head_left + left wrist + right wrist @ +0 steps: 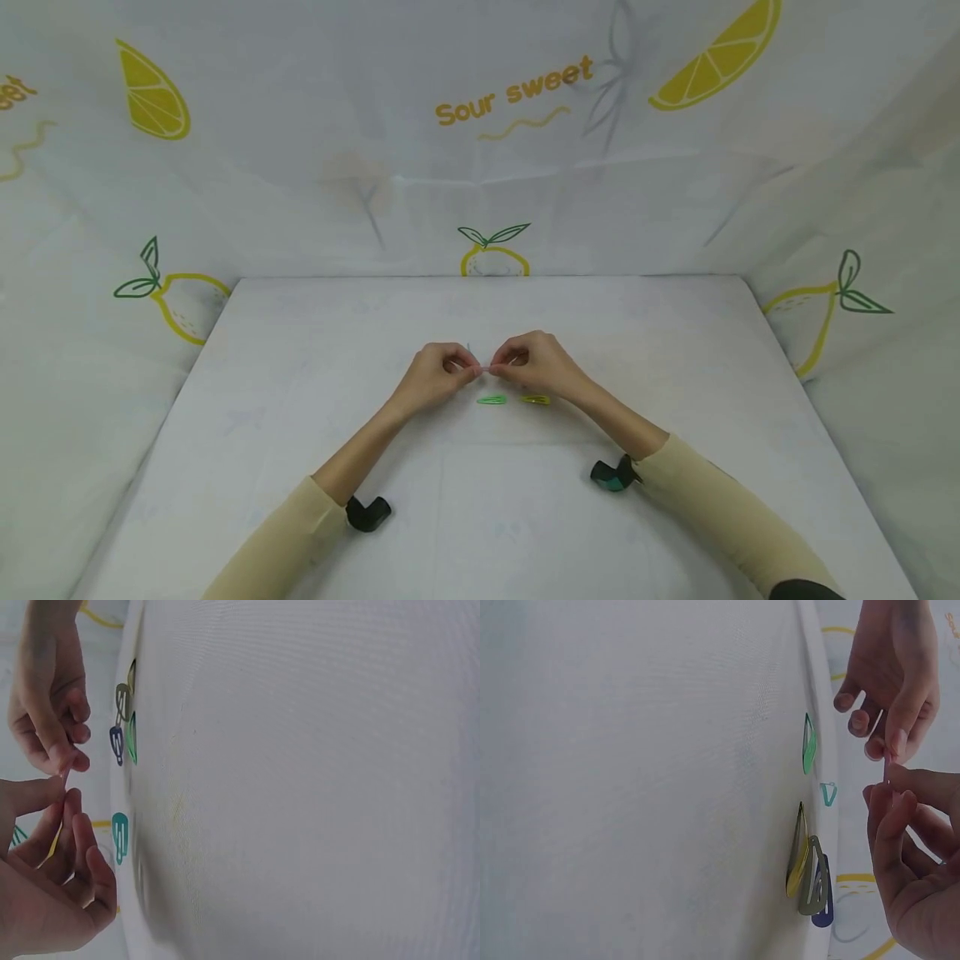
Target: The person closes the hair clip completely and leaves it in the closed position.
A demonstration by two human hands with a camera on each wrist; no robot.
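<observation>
Both hands meet over the table, pinching a slim pink snap hair clip [486, 368] from its two ends. My left hand [435, 375] grips one end between thumb and forefinger. The thumb and fingertips of my right hand [542, 363] hold the other, and fingers hide much of the clip, which shows edge-on in the wrist views. On the near side of the hands lie a green hair clip [492, 400] and, right of it, a yellow hair clip [536, 400]. The wrist views also show a teal clip [120, 838], a grey clip [812, 881] and a navy clip [823, 896].
A white cloth covers the table [495, 517]. Behind it hangs a white curtain [315, 217] with lemon prints, which also closes in both sides. Black wrist devices sit at the left sleeve [281, 537] and the right sleeve [720, 508].
</observation>
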